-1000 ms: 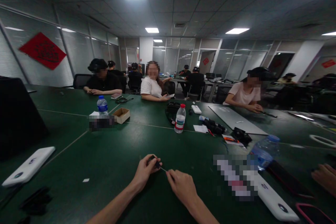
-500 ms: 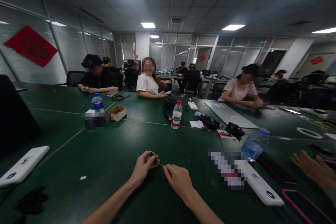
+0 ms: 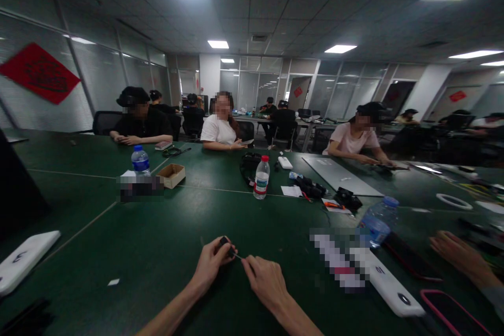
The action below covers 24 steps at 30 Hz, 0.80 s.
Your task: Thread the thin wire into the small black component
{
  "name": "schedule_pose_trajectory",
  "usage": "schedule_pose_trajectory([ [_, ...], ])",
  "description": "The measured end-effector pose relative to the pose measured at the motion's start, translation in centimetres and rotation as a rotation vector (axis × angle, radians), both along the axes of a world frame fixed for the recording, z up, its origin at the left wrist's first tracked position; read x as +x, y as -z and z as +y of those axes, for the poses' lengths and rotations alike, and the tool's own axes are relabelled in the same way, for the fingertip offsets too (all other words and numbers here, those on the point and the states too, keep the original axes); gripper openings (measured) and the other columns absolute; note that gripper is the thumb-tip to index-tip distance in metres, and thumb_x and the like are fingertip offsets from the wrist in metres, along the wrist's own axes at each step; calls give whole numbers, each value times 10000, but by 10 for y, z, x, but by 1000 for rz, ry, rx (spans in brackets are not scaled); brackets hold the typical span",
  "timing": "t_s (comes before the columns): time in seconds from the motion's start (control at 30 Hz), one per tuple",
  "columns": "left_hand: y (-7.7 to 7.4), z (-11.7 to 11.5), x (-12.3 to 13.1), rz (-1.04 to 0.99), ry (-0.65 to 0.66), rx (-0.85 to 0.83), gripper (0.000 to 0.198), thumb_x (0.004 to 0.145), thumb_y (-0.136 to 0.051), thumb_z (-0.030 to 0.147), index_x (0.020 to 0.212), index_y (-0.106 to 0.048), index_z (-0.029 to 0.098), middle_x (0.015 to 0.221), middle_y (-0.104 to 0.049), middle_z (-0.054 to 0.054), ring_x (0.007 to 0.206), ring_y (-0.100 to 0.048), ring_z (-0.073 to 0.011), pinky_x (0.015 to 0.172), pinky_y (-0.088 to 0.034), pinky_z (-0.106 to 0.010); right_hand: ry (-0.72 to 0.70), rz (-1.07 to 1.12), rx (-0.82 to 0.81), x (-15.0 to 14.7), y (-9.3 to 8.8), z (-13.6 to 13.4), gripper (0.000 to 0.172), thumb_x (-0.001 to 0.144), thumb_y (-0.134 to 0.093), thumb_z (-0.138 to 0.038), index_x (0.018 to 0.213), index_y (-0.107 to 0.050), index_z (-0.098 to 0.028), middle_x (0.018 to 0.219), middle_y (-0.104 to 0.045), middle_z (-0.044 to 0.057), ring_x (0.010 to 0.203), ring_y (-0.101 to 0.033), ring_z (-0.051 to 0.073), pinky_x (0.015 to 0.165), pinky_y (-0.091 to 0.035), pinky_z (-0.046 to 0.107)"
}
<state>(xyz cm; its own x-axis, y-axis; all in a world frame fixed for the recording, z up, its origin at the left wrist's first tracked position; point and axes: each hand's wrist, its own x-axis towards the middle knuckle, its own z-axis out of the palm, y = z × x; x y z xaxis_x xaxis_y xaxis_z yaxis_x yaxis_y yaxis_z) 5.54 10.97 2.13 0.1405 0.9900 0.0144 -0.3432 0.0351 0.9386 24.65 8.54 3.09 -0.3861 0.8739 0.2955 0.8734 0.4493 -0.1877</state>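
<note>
Over the green tabletop (image 3: 157, 252), my left hand (image 3: 209, 265) is closed around a small black object (image 3: 224, 241), whose kind I cannot make out. My right hand (image 3: 268, 279) sits just beside it, thumb and fingertips pinched on the end of a thin, pale, rod-like piece (image 3: 238, 256). That piece spans the short gap to the black object; whether it enters or only touches it is too small to tell.
A red-capped bottle (image 3: 261, 178) stands ahead. A small open box (image 3: 172, 175) and blue-capped bottle (image 3: 140, 161) are far left. On the right are a white power bank (image 3: 388, 283), a larger bottle (image 3: 378, 220), a pink-edged phone (image 3: 457, 312) and another person's hand (image 3: 459, 252).
The view has shifted slightly, so most things sit lower and further left. Both my hands keep their grips close together. The co-worker on the far right now handles something dark.
</note>
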Motion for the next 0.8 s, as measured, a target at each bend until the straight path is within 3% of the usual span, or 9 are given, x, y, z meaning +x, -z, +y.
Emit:
schedule_pose_trajectory([
  [0.27, -5, -4, 6, -52, -11, -38, 384, 761, -717, 499, 895, -659, 143, 902, -706, -91, 891, -679, -226, 787, -567, -317, -6, 175, -25, 4, 1, 3, 538, 1026, -197, -466, 871, -637, -198, 726, -658, 26, 579, -599, 123, 509, -355, 199],
  [0.43, -6, -6, 7, -45, 25, -49, 401, 743, -742, 483, 912, -663, 128, 897, -704, -104, 846, -696, -235, 765, -575, -333, 128, 364, -13, 8, -3, 9, 588, 1024, -158, -482, 871, -648, -193, 688, -654, 32, 580, -614, 131, 521, -386, 204],
  [0.6, -2, -2, 7, -123, -21, -71, 379, 757, -741, 462, 924, -650, 134, 907, -700, -98, 880, -691, -230, 801, -579, -345, 11, 200, -23, 6, 0, 10, 560, 1020, -183, -465, 812, -639, -215, 720, -680, 28, 588, -622, 134, 507, -378, 200],
  [0.8, 5, 1, 8, -169, -51, -60, 409, 734, -768, 449, 977, -641, 146, 974, -700, -111, 932, -692, -256, 842, -577, -391, 36, 20, 28, 5, 14, 14, 543, 1010, -204, -463, 788, -636, -221, 664, -656, 28, 517, -585, 124, 485, -337, 205],
])
